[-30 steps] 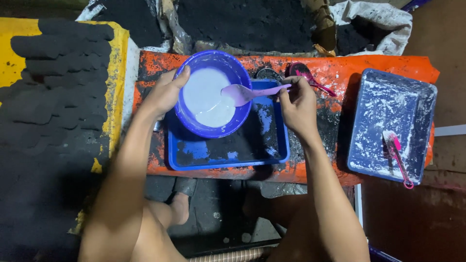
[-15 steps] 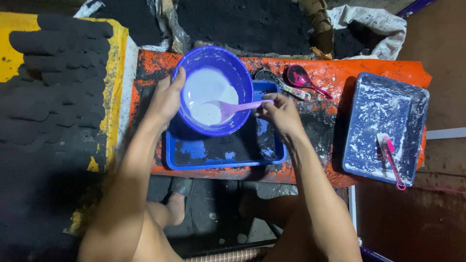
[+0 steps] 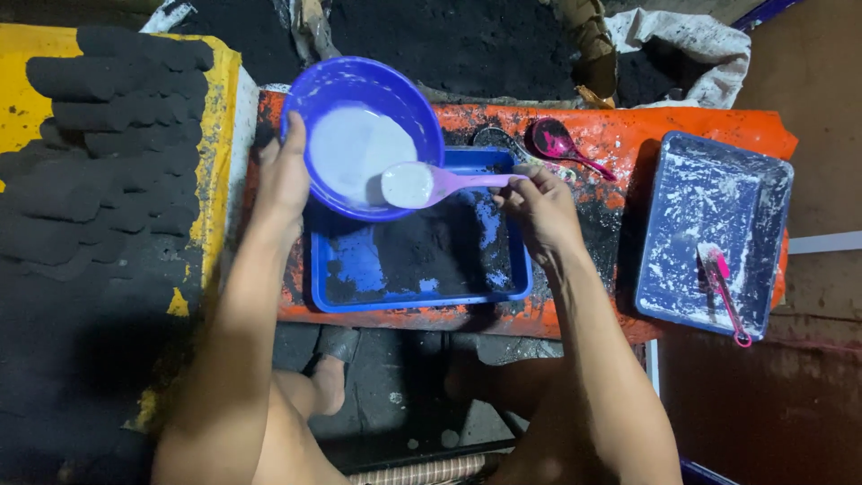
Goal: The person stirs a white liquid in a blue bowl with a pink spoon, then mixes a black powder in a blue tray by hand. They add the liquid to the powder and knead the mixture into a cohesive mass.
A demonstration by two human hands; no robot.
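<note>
Head view: a purple bowl [image 3: 359, 135] of white liquid [image 3: 350, 162] is tilted over the far left corner of a blue tray [image 3: 417, 283], which sits on an orange table [image 3: 628, 130]. The left hand [image 3: 283, 184] grips the bowl's left rim, fingers curled round it. The right hand [image 3: 539, 211] pinches the handle of a pale purple spoon [image 3: 431, 182], whose bowl brims with white liquid at the bowl's near rim. Black powder smears the tray floor. A magenta spoon [image 3: 555, 144] lies near the table's far edge, just beyond the right hand. At the table's right end, a second blue tray [image 3: 709, 180], dusted white, holds a pink brush [image 3: 723, 287]. Rows of black lumps [image 3: 108, 162] cover a yellow board [image 3: 22, 99] to the left.
</note>
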